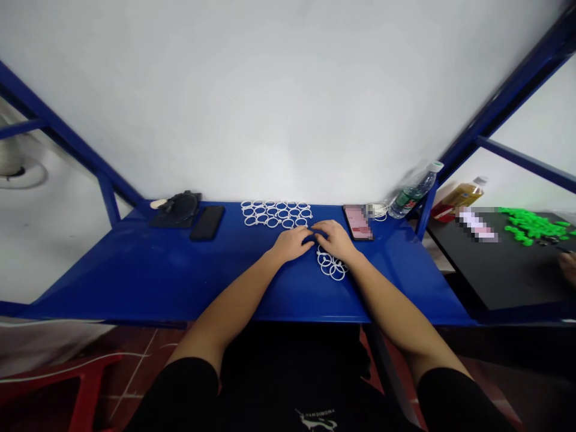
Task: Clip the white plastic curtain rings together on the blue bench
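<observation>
My left hand (293,243) is over the blue tabletop, with its fingers curled at the near edge of a group of white plastic rings (283,214). Close beside it, fingertips almost meeting, is my right hand (335,239), also curled. Whatever lies between the fingertips is too small or hidden to make out. The rings of the far group sit side by side in rows, each with a small tab. A second, looser cluster of white rings (332,269) overlaps under and beside my right wrist, partly covered by it.
On the blue table (148,276) are a black phone (207,222), a dark bundle (182,209), a phone with a lit screen (358,222), a white cable (378,211) and a water bottle (411,193). Green pieces (533,225) lie on a black table rightward, near another person's hand (567,265).
</observation>
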